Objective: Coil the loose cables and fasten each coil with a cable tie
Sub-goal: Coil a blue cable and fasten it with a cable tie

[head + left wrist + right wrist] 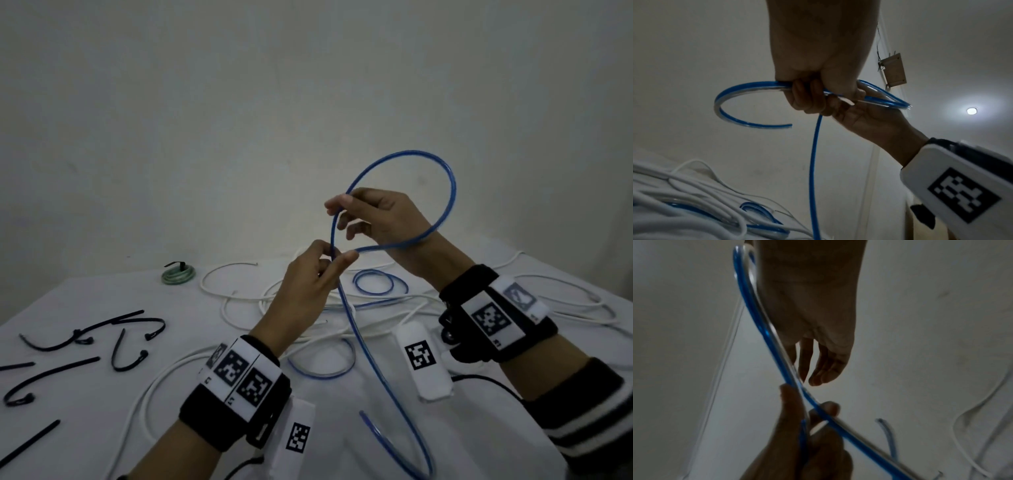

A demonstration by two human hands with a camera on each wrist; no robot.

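Observation:
A blue cable [454,192] stands as one big loop in the air above the table. My left hand [337,253] pinches the spot where the loop crosses itself, with thumb and fingers curled round it [812,97]. Higher up, my right hand [337,214] pinches the loop's left side between thumb and forefinger; its other fingers [813,369] hang loose. The rest of the blue cable [813,154] drops from my left hand to the table. Several black cable ties [68,368] lie loose at the left.
White cables [148,394] sprawl tangled over the white-covered table [68,301], with more blue turns [380,281] among them. A green coil [178,281] with a black tie round it lies at the back left. A plain wall stands close behind.

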